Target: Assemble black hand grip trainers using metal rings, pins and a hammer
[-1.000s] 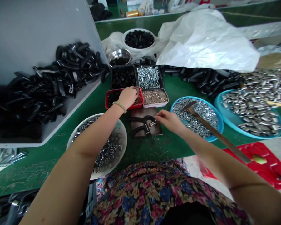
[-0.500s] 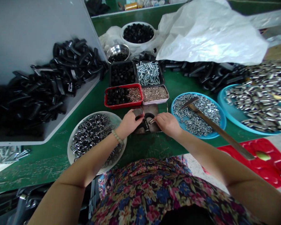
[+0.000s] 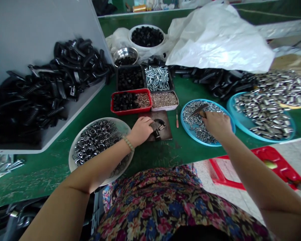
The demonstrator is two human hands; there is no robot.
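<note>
The right hand [image 3: 215, 125] has moved to 2 o'clock, fingers [image 3: 205, 115] among silver steel nuts [image 3: 194, 117] in a round blue plastic dish [image 3: 184, 129], grip unclear; the left hand [image 3: 140, 131] clasps a black metal clip [image 3: 156, 134] at 12 o'clock.

I've got the green workbench [image 3: 163, 164] on screen: grey board [image 3: 40, 40] at far L w/ a heap of blk spring clips [image 3: 52, 83]; white bowl [image 3: 72, 157] of steel rings just in front of it; red tray [image 3: 130, 112] of blk caps & pins next to a shallow tray [image 3: 164, 107] of tiny metal bits; dark metal plate [image 3: 167, 134] w/ a small red-handled tool [image 3: 177, 123] just R of it; blue basin [image 3: 184, 129] of hex nuts; teal basin [image 3: 266, 140] of steel sleeves further R. White plastic sheet [image 3: 215, 40] lies bunched along the far side, w/ a white bowl [image 3: 146, 47] of blk caps near it.
</note>
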